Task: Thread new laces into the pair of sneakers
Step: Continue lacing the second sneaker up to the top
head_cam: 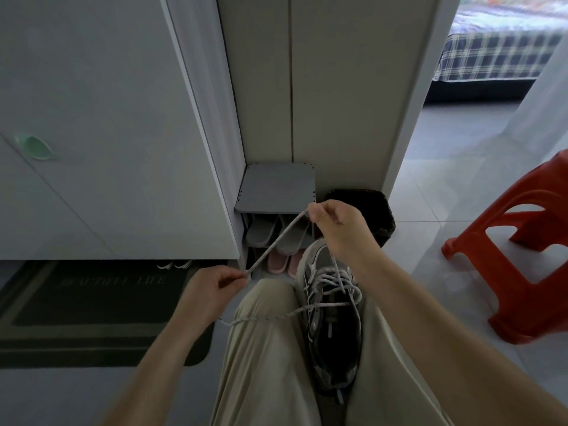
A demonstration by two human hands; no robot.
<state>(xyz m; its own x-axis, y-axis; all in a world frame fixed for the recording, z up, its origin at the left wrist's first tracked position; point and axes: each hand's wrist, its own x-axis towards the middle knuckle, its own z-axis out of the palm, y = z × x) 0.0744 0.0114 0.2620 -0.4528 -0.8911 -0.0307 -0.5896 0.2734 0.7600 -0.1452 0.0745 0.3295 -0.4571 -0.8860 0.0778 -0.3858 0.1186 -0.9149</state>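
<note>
Sneaker (pixel 333 318) wedged between my thighs, toe at 12 o'clock. Left grip (pixel 212 292) and right grip (pixel 333 224) each pinch lace (pixel 276 242), taut between them. Advice: keep lace untwisted, even tension, then feed tip into next eyelet.

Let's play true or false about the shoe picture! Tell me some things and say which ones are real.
1. Both hands pinch the lace. True: the left hand and right hand stretch it between them.
2. The sneaker sits on the red stool. False: it rests between the person's legs.
3. The stool is to the right. True.
4. The slippers lie on the doormat. False: they sit in the shoe rack.
</note>
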